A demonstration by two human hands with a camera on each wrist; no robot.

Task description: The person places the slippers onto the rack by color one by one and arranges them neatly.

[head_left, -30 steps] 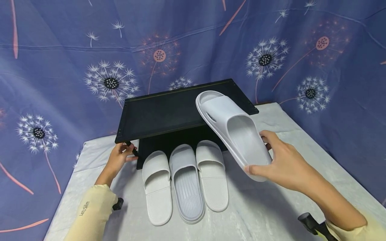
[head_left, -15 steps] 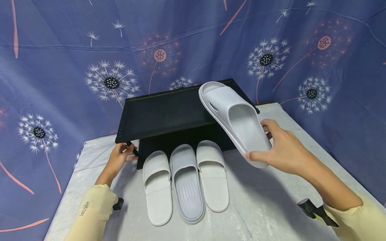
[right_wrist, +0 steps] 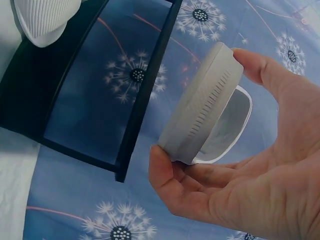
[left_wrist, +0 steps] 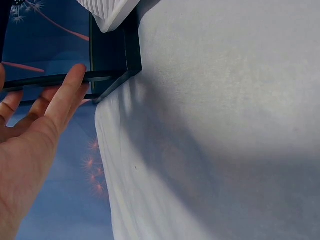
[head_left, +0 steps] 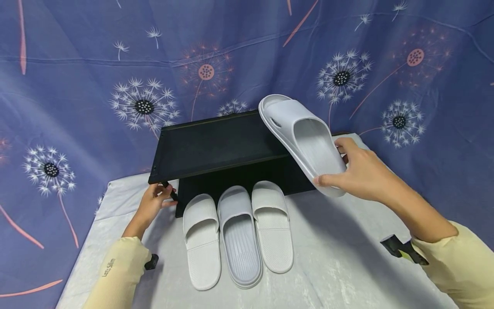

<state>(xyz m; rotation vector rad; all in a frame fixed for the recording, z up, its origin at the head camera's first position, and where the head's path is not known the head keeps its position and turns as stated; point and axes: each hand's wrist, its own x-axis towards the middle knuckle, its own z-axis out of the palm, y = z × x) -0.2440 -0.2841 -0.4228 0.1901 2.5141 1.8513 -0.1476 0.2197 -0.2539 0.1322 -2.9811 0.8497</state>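
Note:
A light grey slide slipper, toe pointing up and away, is held by its heel end in my right hand. It hangs in the air and overlaps the right part of the black two-tier rack in the head view. From the right wrist, the heel sits between thumb and fingers. My left hand grips the rack's left front post, fingers round it. Three slippers stand side by side with toes at the lower shelf: a white one, a grey one and another white one.
A pale cloth covers the table. Blue fabric with a dandelion print hangs behind and at both sides. The rack's upper shelf stands over the lower one near the back edge.
My right hand has raised the grey slipper, moving it up and slightly away to the right. My left hand, the rack and the three standing slippers look unmoved.

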